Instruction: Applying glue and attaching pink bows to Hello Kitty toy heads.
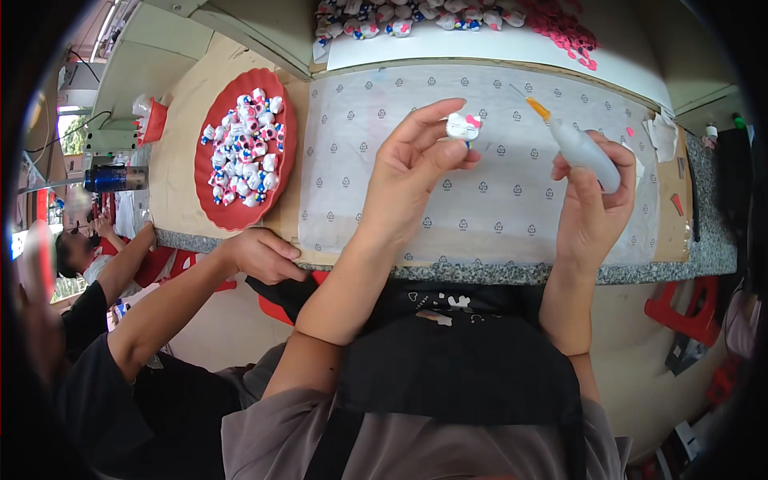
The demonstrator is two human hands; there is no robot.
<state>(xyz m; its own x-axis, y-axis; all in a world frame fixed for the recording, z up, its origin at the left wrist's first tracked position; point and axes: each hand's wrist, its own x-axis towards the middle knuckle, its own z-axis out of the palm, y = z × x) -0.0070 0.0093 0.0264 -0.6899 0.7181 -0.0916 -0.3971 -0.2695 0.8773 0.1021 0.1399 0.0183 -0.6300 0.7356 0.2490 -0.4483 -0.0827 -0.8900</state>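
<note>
My left hand [412, 164] pinches a small white cat figurine [462, 126] with a pink bow and a bit of blue below, upright above the sheet. In my right hand [596, 192] is a pale squeeze bottle [582, 152] with an orange collar and a thin needle tip. That tip points up and left, apart from the figurine. Beneath both hands lies a white sheet [496, 216] printed with small dark marks. To the left, a red scalloped tray [240, 216] bears a heap of similar white, blue and pink figurines [244, 144].
Behind the sheet, a white-lined shelf [448, 52] holds more figurines and a pile of pink pieces [564, 28]. Another person's hand [268, 254] rests at the table edge on the left. A dark can [116, 178] and a red basket [154, 120] stand farther left.
</note>
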